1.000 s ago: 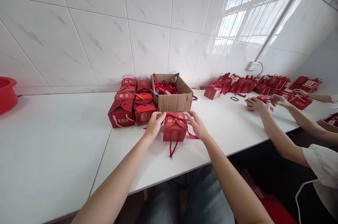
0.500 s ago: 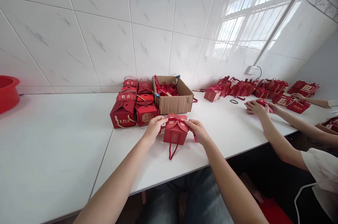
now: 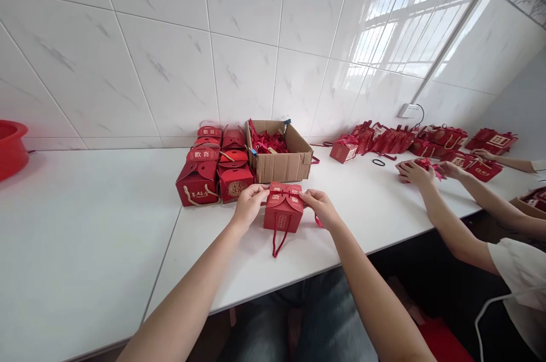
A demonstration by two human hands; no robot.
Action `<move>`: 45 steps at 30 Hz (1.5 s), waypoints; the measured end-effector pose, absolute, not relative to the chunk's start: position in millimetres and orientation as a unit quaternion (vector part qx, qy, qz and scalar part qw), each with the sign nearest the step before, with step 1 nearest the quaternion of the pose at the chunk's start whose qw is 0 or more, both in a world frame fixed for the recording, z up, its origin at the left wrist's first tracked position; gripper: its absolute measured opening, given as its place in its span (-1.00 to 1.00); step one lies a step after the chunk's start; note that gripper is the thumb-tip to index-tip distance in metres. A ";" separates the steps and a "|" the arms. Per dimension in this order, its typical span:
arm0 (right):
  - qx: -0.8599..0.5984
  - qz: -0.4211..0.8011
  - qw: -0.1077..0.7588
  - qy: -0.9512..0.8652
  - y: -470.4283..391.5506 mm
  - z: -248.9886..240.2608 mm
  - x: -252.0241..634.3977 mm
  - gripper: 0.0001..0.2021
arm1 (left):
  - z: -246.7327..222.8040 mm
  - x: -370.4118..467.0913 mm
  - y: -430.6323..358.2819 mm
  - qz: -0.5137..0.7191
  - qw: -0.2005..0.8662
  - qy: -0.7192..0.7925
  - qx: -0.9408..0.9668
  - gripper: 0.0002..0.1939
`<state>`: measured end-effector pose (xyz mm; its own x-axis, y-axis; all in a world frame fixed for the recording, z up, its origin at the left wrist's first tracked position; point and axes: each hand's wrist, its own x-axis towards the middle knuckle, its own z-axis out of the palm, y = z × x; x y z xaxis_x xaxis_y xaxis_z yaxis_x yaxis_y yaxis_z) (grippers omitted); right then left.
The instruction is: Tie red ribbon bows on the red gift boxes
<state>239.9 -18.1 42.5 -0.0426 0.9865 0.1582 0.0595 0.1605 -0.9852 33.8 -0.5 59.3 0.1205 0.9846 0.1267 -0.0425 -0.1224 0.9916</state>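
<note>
In front of me a small red gift box (image 3: 281,215) with gold lettering stands upright on the white table. A dark red ribbon (image 3: 285,193) runs across its closed top flaps. My left hand (image 3: 251,202) pinches the ribbon at the box's left upper edge, and my right hand (image 3: 319,205) pinches it at the right upper edge. A loose ribbon end hangs below my right hand. The box's twisted cord handle (image 3: 279,245) droops over its front onto the table. Parts of my fingertips are hidden by the hands.
Several finished red boxes (image 3: 198,182) stand at the back left, beside a cardboard box (image 3: 284,168) of red ribbons. A red basin (image 3: 11,148) is far left. On the right, a co-worker's hands (image 3: 416,173) handle another red box, near rows of boxes and a black ring (image 3: 378,162).
Both hands stay at the box's sides, and the ribbon across the top now lies flatter. The view has shifted slightly. The co-worker's hand at right has moved a little.
</note>
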 end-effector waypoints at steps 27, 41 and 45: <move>-0.444 0.296 0.487 -0.692 -22.4 51.0 223.7 -0.69 | 53.2 49.1 -11.4 0.526 0.379 0.467 0.601 -0.64; -0.459 0.331 0.474 -0.675 -17.9 50.1 231.5 -0.67 | 41.0 45.7 1.1 0.540 0.348 0.472 0.603 -0.67; -0.449 0.339 0.481 -0.672 -17.0 47.7 235.2 -0.66 | 39.3 45.4 3.2 0.545 0.325 0.480 0.606 -0.68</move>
<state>235.2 -17.0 47.7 -0.1329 0.9303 0.3419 0.2771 0.3661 -0.8883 45.4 3.2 39.3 -0.0538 0.9355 0.3491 0.2282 -0.3288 0.9164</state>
